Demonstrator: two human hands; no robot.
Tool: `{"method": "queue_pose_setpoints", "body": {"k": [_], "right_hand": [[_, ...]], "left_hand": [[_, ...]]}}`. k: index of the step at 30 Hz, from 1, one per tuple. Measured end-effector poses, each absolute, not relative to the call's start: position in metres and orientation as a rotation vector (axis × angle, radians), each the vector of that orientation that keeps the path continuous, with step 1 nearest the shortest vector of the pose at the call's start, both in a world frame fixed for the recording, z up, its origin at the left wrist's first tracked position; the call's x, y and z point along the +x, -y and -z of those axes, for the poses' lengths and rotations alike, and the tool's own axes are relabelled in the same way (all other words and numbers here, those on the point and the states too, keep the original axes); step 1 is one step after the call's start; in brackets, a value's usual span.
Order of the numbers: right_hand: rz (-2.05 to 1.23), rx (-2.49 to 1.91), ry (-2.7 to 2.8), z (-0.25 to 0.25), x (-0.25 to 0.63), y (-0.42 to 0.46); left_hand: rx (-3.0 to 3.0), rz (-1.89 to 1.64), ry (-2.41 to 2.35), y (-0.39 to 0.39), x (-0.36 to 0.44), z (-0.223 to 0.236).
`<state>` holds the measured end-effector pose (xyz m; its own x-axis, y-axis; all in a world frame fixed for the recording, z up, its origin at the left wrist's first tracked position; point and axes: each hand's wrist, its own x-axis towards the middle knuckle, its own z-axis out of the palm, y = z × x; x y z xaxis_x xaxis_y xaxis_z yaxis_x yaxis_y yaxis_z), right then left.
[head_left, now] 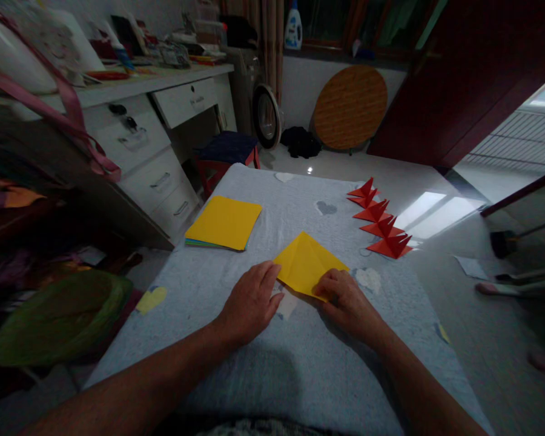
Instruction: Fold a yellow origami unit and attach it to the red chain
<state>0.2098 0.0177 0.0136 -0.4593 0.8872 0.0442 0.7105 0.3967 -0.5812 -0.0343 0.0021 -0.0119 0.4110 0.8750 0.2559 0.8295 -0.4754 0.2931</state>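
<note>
A creased yellow sheet of origami paper point(303, 260) lies on the cloth-covered table in front of me, with one corner pointing away. My left hand point(253, 298) rests at its left corner, fingers stretched out and thumb apart, fingertips touching the edge. At the near right edge, my right hand point(341, 295) has its fingers curled and pinched on the paper. To the left lies a stack of square paper point(224, 222), yellow on top with blue and green edges below. Several red folded paper pieces point(381, 219) stand in a row at the right edge.
The table point(295, 203) has a pale blue cloth with heart shapes. A white desk point(140, 136) with drawers stands at the left, near a dark-topped stool point(229, 145). A green basket point(59, 318) sits low left. Another person's feet point(490, 289) show at the right.
</note>
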Motion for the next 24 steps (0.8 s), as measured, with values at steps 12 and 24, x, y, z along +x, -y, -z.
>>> {"method": "queue_pose_setpoints", "body": {"k": [12, 24], "right_hand": [[-0.609, -1.603, 2.056, -0.003, 0.205, -0.023], [-0.538, -1.687, 2.024, -0.002, 0.201, -0.028]], "left_hand": [[2.623, -0.563, -1.551, -0.008, -0.037, 0.009], [2.785, -0.296, -1.472, -0.002, -0.036, 0.002]]}}
